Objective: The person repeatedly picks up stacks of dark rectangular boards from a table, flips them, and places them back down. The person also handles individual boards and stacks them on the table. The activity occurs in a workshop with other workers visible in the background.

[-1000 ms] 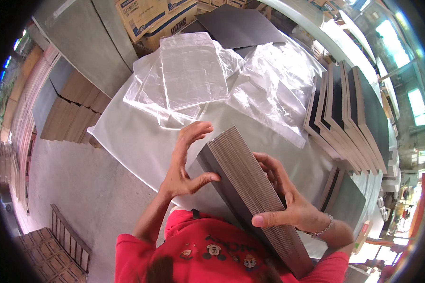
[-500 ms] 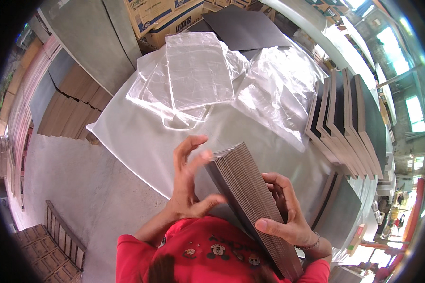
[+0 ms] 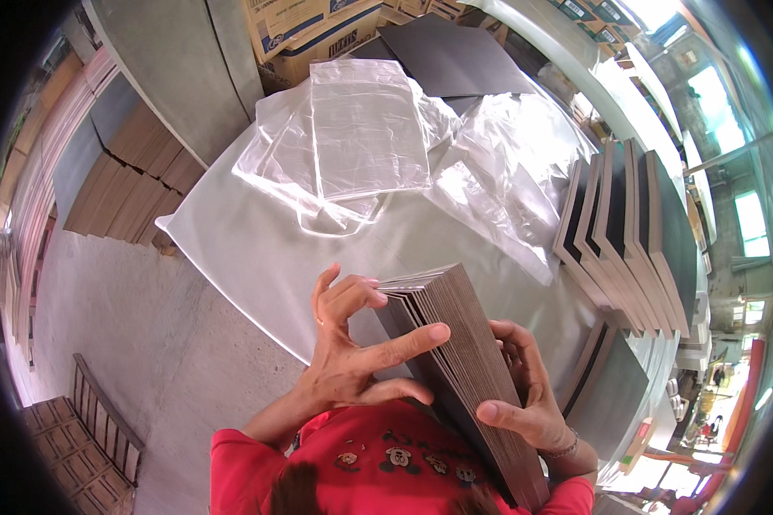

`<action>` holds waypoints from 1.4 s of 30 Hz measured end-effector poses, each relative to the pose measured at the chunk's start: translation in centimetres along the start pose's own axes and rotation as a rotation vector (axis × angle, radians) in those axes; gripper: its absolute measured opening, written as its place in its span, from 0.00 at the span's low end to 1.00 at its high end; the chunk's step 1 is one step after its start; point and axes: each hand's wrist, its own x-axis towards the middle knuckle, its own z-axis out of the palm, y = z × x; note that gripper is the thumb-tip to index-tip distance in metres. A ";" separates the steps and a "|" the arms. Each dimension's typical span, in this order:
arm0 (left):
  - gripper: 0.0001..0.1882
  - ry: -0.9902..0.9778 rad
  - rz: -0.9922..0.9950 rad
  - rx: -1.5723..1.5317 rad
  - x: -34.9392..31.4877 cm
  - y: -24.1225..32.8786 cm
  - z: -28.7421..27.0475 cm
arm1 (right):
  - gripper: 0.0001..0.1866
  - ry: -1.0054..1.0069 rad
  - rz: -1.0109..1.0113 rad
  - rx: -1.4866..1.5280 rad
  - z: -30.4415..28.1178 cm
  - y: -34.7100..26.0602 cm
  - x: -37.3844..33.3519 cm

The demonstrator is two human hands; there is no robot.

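Note:
A thick stack of dark grey-brown sheets (image 3: 464,343) stands on edge, leaning against my red shirt. My right hand (image 3: 528,399) grips the stack's right side, thumb across the sheet edges and fingers behind. My left hand (image 3: 356,343) is at the stack's upper left, fingers spread. One of its fingers reaches over the sheet edges, while other fingertips meet the far left corner. A few sheets there are slightly fanned, with narrow gaps between them. Beneath is a table with a pale, smooth cover (image 3: 258,219).
Clear plastic bags (image 3: 369,129) lie at the table's far side, near a dark flat sheet (image 3: 455,56). More dark sheet stacks (image 3: 627,232) stand at the right, with another stack (image 3: 610,386) nearer. Cartons (image 3: 318,43) are piled behind; brown bundles (image 3: 124,189) sit beyond the left edge.
My left hand has moved right, and one finger now extends over the stack. The sheets at its left side have parted slightly. My right hand keeps its grip.

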 end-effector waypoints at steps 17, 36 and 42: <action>0.29 0.060 0.021 0.077 0.0 0.2 0.1 | 0.43 0.032 0.015 0.000 -0.4 -0.3 0.0; 0.45 -0.077 0.261 0.364 2.9 3.0 -2.4 | 0.42 0.012 0.011 0.045 -0.7 -0.2 0.2; 0.49 -0.060 0.236 0.389 2.0 3.1 -2.6 | 0.42 0.025 0.014 0.051 -0.6 -0.2 0.0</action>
